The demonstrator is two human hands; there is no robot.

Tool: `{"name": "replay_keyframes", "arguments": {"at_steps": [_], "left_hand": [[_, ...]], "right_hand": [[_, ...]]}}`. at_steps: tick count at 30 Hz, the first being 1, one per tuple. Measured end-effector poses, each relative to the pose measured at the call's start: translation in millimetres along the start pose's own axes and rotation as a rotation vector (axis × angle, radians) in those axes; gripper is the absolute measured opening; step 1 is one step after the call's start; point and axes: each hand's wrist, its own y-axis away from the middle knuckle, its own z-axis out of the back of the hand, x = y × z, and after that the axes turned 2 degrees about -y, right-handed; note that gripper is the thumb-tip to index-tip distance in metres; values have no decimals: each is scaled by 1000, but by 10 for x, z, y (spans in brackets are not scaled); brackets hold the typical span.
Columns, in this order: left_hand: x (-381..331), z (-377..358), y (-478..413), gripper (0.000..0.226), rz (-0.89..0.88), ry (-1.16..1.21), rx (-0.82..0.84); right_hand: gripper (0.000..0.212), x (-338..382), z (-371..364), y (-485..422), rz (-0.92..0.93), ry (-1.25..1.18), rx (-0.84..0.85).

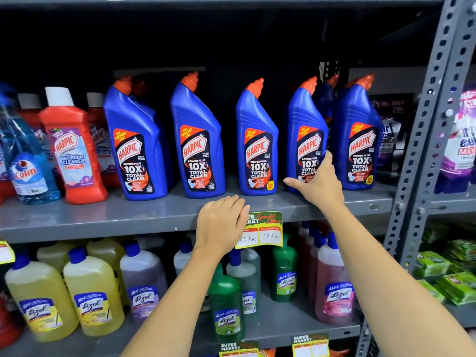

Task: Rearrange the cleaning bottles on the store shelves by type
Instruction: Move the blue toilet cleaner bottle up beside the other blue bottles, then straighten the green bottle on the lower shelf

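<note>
Several blue Harpic toilet-cleaner bottles with orange caps stand in a row on the middle shelf point(103, 215). My right hand point(318, 182) wraps the lower part of the fourth blue Harpic bottle point(306, 119), thumb on its left and fingers on its right; the bottle stands upright on the shelf. Its neighbours are a third blue bottle point(257, 140) to the left and a fifth point(358, 130) to the right. My left hand point(221, 222) lies palm down on the shelf's front edge and holds nothing. Red Harpic bathroom cleaner bottles point(72, 150) and a blue Colin spray bottle point(25, 161) stand at the left.
The lower shelf holds Lizol bottles: yellow point(92, 292), purple point(144, 279), green point(226, 305) and pink point(332, 279). A price tag point(268, 230) hangs on the shelf edge beside my left hand. A perforated grey upright point(425, 124) bounds the right; detergent pouches point(461, 140) lie beyond it.
</note>
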Motion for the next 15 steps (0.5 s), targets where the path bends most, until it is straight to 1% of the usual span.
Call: {"name": "replay_keyframes", "arguments": {"at_steps": [6, 8, 9, 10, 11, 13, 15], "left_hand": [[3, 21, -4, 29, 19, 14, 38], [-2, 42, -5, 30, 27, 28, 54], [-5, 54, -10, 30, 29, 42, 58], [-10, 72, -18, 31, 26, 63, 63], [-14, 90, -12, 32, 24, 90, 71], [-24, 155, 67, 36, 37, 129, 77], [-21, 242, 291, 42, 75, 146, 68]], "right_hand": [[123, 0, -10, 39, 9, 22, 1], [122, -4, 2, 65, 36, 19, -28], [119, -20, 6, 86, 67, -23, -68], [113, -42, 8, 131, 113, -112, -125], [101, -77, 1, 211, 170, -234, -200], [68, -218, -79, 466, 293, -449, -405], [42, -468, -280, 806, 368, -550, -556]]}}
